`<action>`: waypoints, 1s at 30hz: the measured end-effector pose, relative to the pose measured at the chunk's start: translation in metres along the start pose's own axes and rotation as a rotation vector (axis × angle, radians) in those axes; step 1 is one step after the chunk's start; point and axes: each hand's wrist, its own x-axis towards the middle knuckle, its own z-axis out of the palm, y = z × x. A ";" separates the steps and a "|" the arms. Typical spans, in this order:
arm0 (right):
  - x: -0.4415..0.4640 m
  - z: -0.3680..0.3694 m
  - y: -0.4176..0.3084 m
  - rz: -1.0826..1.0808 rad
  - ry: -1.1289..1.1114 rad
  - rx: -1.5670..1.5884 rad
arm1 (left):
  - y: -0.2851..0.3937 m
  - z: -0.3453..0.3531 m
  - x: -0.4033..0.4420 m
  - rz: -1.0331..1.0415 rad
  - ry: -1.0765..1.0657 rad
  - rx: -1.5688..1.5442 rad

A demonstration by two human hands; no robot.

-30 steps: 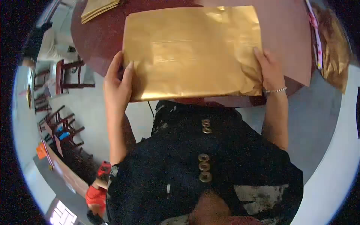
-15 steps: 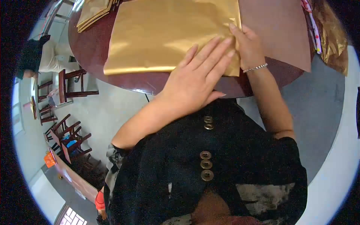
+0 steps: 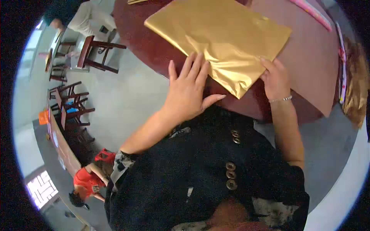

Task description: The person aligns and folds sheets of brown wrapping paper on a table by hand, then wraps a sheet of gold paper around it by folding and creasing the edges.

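A shiny gold foil sheet [image 3: 219, 32], seemingly folded into layers, lies turned at an angle on the dark red round table [image 3: 142, 42]. Creases run across its near part, and one corner points towards my body. My left hand [image 3: 187, 86] has its fingers spread, the fingertips resting on the sheet's near left edge. On the other side, my right hand [image 3: 276, 79] pinches the right edge between thumb and fingers; some of those fingers are hidden beneath the foil.
A brownish-pink sheet [image 3: 308, 73] covers the table's right part. Pink patterned rolls [image 3: 314, 13] and crumpled gold foil [image 3: 354, 77] are at the right. Dark wooden stools [image 3: 71, 104] stand left. One person in red [image 3: 86, 179] is lower left, another in pale trousers [image 3: 90, 23] upper left.
The gold sheet has turned, its near corner now pointing towards me. My left hand has moved off its flat surface to the near edge, fingers spreading. More of the person in red shows.
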 end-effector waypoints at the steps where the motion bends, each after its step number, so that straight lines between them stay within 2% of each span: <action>1: 0.000 0.002 0.001 0.019 0.032 -0.006 | -0.001 0.002 0.005 -0.024 0.015 0.012; 3: -0.004 0.008 -0.001 0.004 -0.035 -0.014 | -0.002 0.002 0.019 0.107 0.040 -0.257; 5: -0.003 0.015 0.003 0.019 -0.017 0.004 | -0.005 0.014 0.027 0.204 0.007 -0.310; 8: 0.003 0.010 0.022 0.062 -0.011 -0.058 | -0.033 0.035 0.031 0.086 -0.008 -0.203; 10: -0.007 0.025 0.014 0.039 -0.015 -0.069 | -0.060 0.030 0.039 -0.049 0.026 -0.046; 13: -0.014 0.032 -0.009 0.042 0.029 -0.101 | -0.104 0.017 0.058 -0.142 0.073 0.072; 18: -0.023 0.039 -0.016 0.036 0.003 -0.071 | -0.182 0.017 0.082 -0.365 0.063 0.187; 21: -0.016 0.022 -0.010 0.026 -0.075 -0.016 | -0.189 0.010 0.090 -0.449 0.104 0.205; 23: -0.015 0.021 -0.011 0.036 -0.041 -0.024 | -0.173 0.010 0.086 -0.367 0.249 0.375; 24: -0.017 0.022 -0.011 0.058 -0.014 -0.036 | -0.152 0.000 0.079 -0.233 0.291 0.230; 25: -0.018 0.026 -0.014 0.052 -0.002 -0.031 | -0.138 -0.006 0.072 -0.049 0.251 -0.262; 26: -0.020 0.033 -0.019 0.088 0.029 0.003 | -0.119 -0.017 0.063 0.127 -0.002 -0.395; 27: -0.021 0.035 -0.022 0.126 0.061 0.037 | -0.103 -0.022 0.051 0.273 -0.141 -0.421; 28: -0.021 0.035 -0.024 0.127 0.079 0.039 | -0.086 -0.025 0.041 0.347 -0.182 -0.471; 30: -0.018 0.032 -0.026 0.163 0.025 0.110 | -0.069 -0.018 0.032 0.384 -0.164 -0.380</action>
